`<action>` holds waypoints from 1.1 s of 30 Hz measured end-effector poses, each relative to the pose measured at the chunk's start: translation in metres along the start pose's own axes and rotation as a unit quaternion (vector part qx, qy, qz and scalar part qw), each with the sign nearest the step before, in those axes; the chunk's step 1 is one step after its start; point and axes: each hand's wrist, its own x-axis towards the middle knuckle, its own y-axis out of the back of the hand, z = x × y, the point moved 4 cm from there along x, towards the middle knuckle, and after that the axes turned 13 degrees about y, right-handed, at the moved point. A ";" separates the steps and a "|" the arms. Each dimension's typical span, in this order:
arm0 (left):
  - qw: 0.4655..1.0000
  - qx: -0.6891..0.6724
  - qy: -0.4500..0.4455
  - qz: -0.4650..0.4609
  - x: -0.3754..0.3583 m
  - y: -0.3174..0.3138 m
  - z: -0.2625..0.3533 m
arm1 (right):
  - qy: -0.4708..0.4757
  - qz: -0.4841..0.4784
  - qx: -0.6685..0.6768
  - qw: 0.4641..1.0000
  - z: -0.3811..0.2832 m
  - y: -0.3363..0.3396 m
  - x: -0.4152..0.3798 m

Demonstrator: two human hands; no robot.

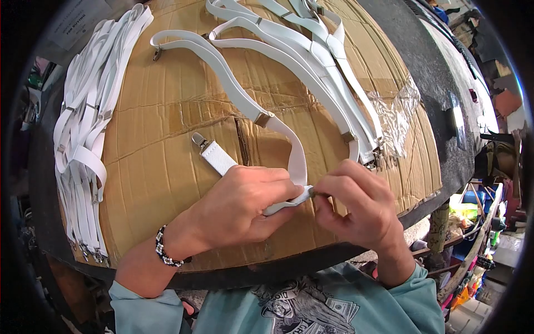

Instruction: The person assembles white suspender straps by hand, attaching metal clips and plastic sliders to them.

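Teal printed shirt fabric (367, 300) lies nearest; over brown corrugated cardboard (150, 183), the left hand (247, 197) clamps a flat white elastic strap (298, 162), the right hand (359, 206) pinching at its fold. Fitting seems in hand, next calling for steady tension.

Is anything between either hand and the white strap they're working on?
Nothing visible is in the way: the left hand pinches the white strap, and the right hand is right at it, though the exact contact is hidden. The other white straps lie on the cardboard, not in between.
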 end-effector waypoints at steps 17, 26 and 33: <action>1.000 -0.013 0.003 0.013 -0.001 0.001 -0.001 | 0.009 0.022 -0.004 1.000 -0.006 0.004 0.003; 1.000 -0.011 -0.003 0.001 0.000 0.000 -0.004 | 0.028 0.010 -0.001 1.000 -0.006 0.000 -0.003; 1.000 -0.006 -0.004 0.006 -0.001 0.000 -0.003 | 0.020 0.042 0.024 0.999 -0.016 -0.001 0.010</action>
